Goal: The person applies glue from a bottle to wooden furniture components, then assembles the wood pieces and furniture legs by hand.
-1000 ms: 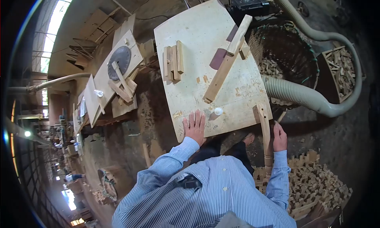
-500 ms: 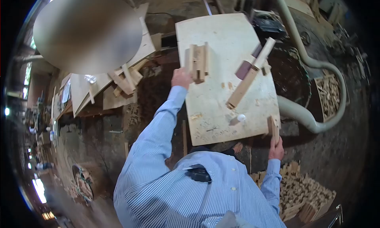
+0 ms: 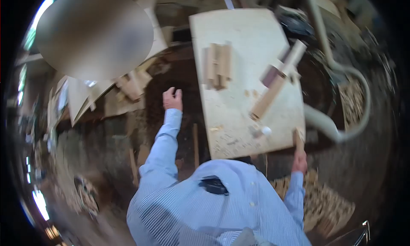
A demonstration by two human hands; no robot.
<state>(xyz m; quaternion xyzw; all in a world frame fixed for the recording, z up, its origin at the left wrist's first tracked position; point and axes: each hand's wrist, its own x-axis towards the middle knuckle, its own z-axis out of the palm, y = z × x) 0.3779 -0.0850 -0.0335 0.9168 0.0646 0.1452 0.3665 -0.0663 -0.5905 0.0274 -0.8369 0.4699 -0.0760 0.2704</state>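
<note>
My left hand [image 3: 172, 99] is in the air to the left of the table, fingers apart, with nothing in it. Closest to it on the plywood tabletop [image 3: 239, 28] stands a group of upright-looking wooden pieces [image 3: 218, 66], side by side. At the near right corner my right hand [image 3: 300, 162] is closed round a short wooden block [image 3: 299, 140], whose far end lies over the table edge. Farther up, a long wooden bar [image 3: 269, 96] lies slantwise beside a purplish block [image 3: 270, 76]. A small white round object [image 3: 266, 130] sits near the front edge.
A thick grey hose [image 3: 322, 124] curves round the table's right side. On the floor at lower right is a stack of many small wood blocks [image 3: 324, 203]. Boards and offcuts [image 3: 130, 86] lie at left, near a blurred-out oval. A dark machine [image 3: 294, 21] stands at the far right.
My left hand has let go of the wooden pieces and moved left, off the tabletop, its fingers opening. My right hand keeps the wooden block at the corner. The view has shifted slightly.
</note>
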